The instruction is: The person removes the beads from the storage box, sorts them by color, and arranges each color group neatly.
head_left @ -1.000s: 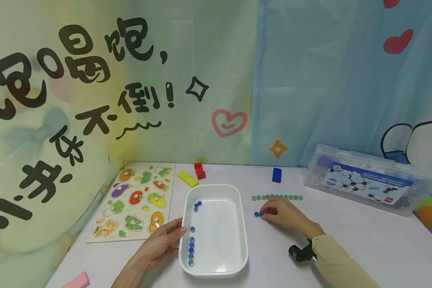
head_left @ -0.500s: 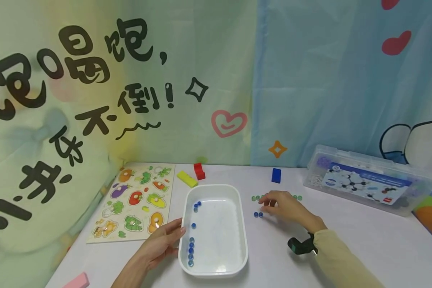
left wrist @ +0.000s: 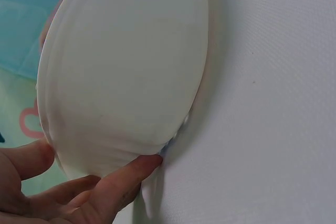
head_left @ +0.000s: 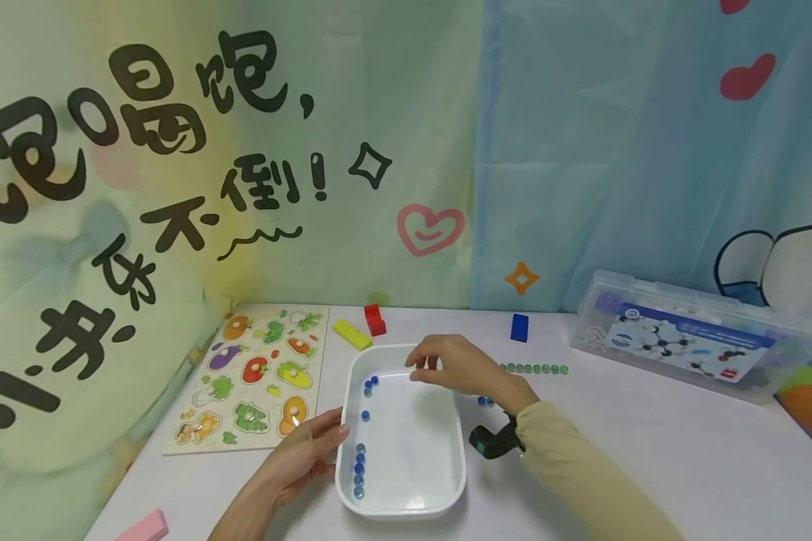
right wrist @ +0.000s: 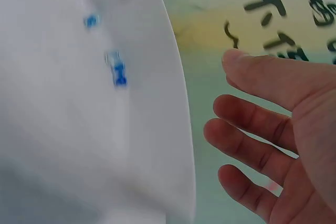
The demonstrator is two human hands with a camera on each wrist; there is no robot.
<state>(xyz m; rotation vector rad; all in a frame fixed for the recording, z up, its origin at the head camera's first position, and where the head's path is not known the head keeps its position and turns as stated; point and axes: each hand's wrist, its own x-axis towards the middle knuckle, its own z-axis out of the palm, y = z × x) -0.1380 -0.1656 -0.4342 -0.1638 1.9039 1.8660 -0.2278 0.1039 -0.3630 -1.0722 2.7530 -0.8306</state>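
Blue beads [head_left: 359, 468] lie inside the white tray [head_left: 413, 451] on the tabletop [head_left: 616, 466]: three clustered near 11 o'clock, one at 10, and five lined up between 8 and 7. At 9 o'clock the left hand [head_left: 304, 451] grips the tray's rim. Above the 1 o'clock edge hovers the right hand [head_left: 456, 366], fingers loosely bent, thumb apart from them. Outside, toward 2 o'clock, sit two more blue beads [head_left: 486, 401] and a green row [head_left: 537, 369].
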